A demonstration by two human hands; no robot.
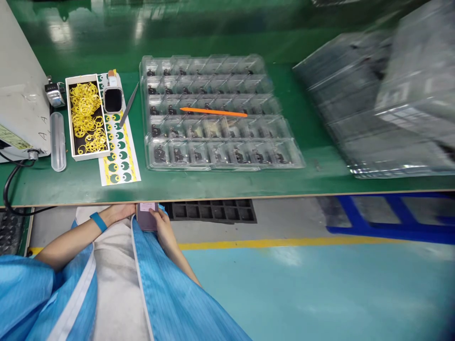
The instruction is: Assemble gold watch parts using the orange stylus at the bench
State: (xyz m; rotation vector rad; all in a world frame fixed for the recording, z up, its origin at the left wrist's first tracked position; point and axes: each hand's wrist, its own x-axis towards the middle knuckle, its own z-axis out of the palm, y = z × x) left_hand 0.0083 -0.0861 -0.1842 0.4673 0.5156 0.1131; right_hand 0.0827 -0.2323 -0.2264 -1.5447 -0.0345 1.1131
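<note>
One phone sits between both hands.

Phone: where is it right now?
In the head view, left of centre, the phone is below the front edge of the green table, between the left hand and the right hand.

Green bench: clear compartment tray, white box, punched sheet, clear case; blurred containers at right.
</note>
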